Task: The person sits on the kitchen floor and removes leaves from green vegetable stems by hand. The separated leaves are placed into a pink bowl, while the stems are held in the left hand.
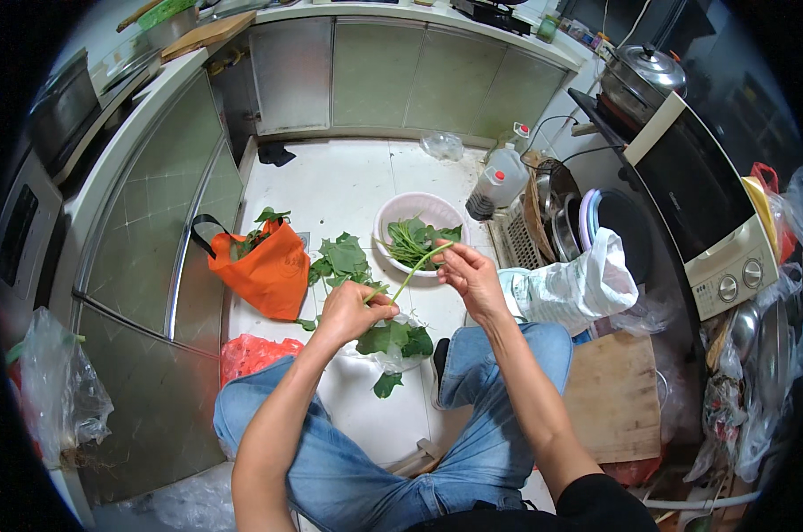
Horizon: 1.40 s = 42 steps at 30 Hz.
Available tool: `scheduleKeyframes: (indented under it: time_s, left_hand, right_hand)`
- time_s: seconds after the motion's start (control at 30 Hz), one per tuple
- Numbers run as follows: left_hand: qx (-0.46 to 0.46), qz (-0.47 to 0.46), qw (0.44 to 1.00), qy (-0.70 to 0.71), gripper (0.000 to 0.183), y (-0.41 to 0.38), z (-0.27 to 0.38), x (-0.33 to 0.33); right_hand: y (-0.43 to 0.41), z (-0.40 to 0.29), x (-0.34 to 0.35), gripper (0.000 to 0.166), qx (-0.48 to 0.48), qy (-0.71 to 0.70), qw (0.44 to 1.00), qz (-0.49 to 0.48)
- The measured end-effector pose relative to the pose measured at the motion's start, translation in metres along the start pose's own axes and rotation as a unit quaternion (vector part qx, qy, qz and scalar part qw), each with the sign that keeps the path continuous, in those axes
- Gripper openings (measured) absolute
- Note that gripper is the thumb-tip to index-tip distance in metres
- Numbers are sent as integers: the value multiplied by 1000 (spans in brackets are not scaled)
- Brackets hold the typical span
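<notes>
A slender green stem [415, 269] stretches between my two hands over the floor. My left hand [356, 310] grips its lower end, and another bit of stem shows at the fingers. At the upper end, the thumb and fingertips of my right hand [471, 274] pinch the tip. Cut stems and leaves [408, 241] lie inside a pale pink basin [435, 205] just beyond my hands. Loose leafy greens [343, 256] are spread left of the basin. Below my left hand, broad leaves [387, 338] rest on clear plastic. An orange bag [268, 276] holds more greens.
A red plastic bag [258, 356] lies by my left knee. On the right are water jugs [508, 174], a crate [522, 239], a white sack [561, 292], a wooden board [614, 399] and a microwave [700, 199] on a shelf. Cabinets [375, 73] line the far side.
</notes>
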<state>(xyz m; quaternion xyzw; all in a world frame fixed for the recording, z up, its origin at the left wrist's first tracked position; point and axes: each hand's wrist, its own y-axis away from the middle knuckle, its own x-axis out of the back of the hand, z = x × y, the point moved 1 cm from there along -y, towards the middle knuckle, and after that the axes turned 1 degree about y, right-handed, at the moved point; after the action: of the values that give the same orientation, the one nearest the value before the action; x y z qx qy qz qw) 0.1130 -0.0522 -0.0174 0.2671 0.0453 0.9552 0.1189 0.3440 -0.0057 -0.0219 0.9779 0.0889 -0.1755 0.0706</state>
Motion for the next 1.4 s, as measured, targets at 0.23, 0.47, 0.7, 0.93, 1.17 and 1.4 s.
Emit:
scheduleKeyframes:
  time_s: [0.23, 0.47, 0.7, 0.93, 1.17, 1.4]
  left_hand:
    - [-61, -42, 974, 212, 23, 3, 11, -8]
    - [-134, 56, 966, 215, 18, 8, 17, 4]
    - [-216, 148, 961, 88, 17, 16, 33, 11]
    - [-258, 214, 942, 4, 13, 18, 36, 9]
    - [-293, 262, 917, -60, 9, 19, 35, 4]
    - [-251, 222, 942, 20, 15, 20, 35, 1]
  right_hand:
    - [18, -17, -30, 15, 96, 155, 981, -64]
    - [35, -21, -53, 17, 89, 144, 983, -66]
    - [41, -29, -47, 20, 33, 64, 994, -79]
    - [41, -28, -43, 19, -58, -9, 996, -64]
    - [38, -23, -44, 14, -22, 4, 999, -45]
    - [34, -19, -49, 14, -41, -61, 996, -59]
